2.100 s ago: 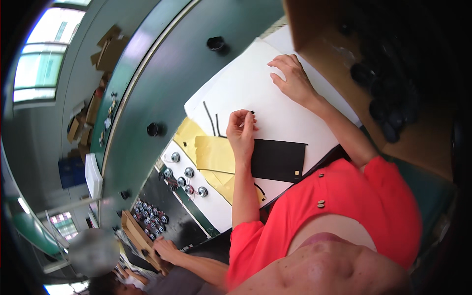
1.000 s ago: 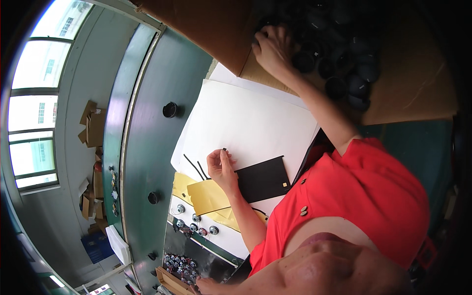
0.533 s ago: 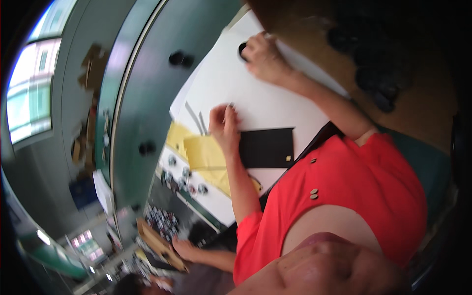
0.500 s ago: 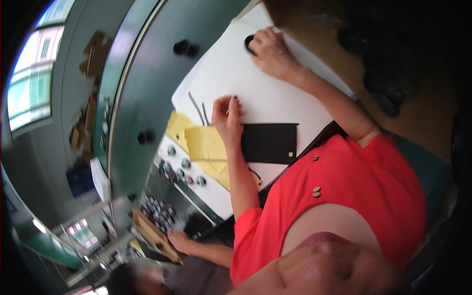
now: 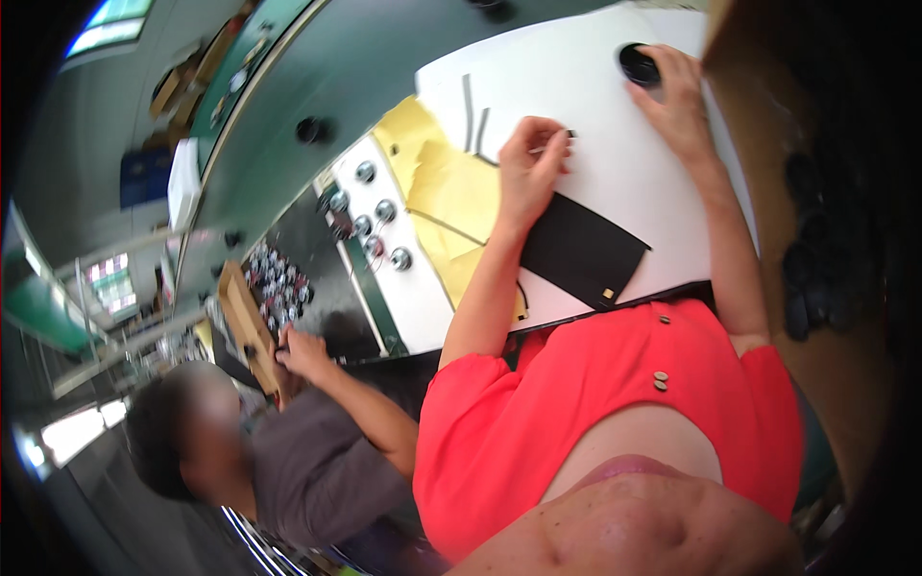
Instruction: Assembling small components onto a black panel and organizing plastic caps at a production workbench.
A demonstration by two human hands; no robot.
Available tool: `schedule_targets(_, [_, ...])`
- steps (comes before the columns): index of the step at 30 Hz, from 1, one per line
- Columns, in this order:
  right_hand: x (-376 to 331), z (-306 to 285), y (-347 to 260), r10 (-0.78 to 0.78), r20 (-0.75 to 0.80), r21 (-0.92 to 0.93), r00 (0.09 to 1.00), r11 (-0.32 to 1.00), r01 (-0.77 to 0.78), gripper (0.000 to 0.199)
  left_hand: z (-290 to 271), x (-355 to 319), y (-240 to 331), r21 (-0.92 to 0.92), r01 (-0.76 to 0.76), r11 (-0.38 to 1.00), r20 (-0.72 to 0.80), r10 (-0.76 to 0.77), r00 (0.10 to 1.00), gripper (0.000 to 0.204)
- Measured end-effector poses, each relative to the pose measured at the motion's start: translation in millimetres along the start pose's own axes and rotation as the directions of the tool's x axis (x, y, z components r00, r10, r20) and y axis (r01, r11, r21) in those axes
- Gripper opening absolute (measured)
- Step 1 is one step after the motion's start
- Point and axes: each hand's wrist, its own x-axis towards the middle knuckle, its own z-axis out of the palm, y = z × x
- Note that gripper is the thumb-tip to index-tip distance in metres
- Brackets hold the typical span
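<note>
My right hand (image 5: 680, 101) is at the far right of the white sheet (image 5: 615, 163), with thumb and fingers around the edge of a black round cup-like part (image 5: 639, 65). My left hand (image 5: 531, 171) hovers over the sheet's middle, thumb and fingertips pinched together. A tiny dark piece (image 5: 571, 133) shows at those fingertips; its kind is too small to make out. Under my left wrist lies a flat black rectangle (image 5: 586, 252) with a small gold square near one corner. Two thin grey strips (image 5: 469, 113) rest to the left of my left hand.
Yellow paper (image 5: 451, 187) covers the left part of the sheet. Several silver round parts (image 5: 385, 210) stand beyond it. A co-worker's hand (image 5: 303, 351) is at a cardboard tray (image 5: 246, 322) beside heaped small parts (image 5: 279, 283). Dark round pieces (image 5: 807, 245) lie on brown cardboard at the right.
The view has swung, so the table and both hands appear farther right. My right hand still holds the black round part, whose dark hollow now shows more. My left hand stays pinched.
</note>
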Motion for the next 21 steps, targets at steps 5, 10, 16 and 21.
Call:
schedule_targets(5, [2.1,-1.1,-5.2,0.081,0.054,-0.01,0.995,0.997,-0.081,0.058,0.0,-2.0,0.6,-0.05,0.009,0.999,0.009,-0.009,1.0,0.009])
schedule_targets(10, [2.8,4.2,-13.4,0.114,0.054,0.052,0.992,0.992,-0.117,0.064,-6.0,-5.6,1.5,-0.029,0.014,0.999,-0.016,-0.015,1.0,0.009])
schedule_targets(16, [1.0,0.9,0.3,0.074,0.051,0.008,0.996,0.997,-0.074,0.064,-5.7,-5.9,1.4,-0.045,-0.057,0.997,-0.019,0.056,0.998,0.01])
schedule_targets(21, [0.5,1.5,3.1,0.1,0.112,-0.013,0.989,0.995,-0.099,0.063,-6.7,-2.4,0.4,-0.129,-0.081,0.988,-0.016,0.08,0.997,0.01])
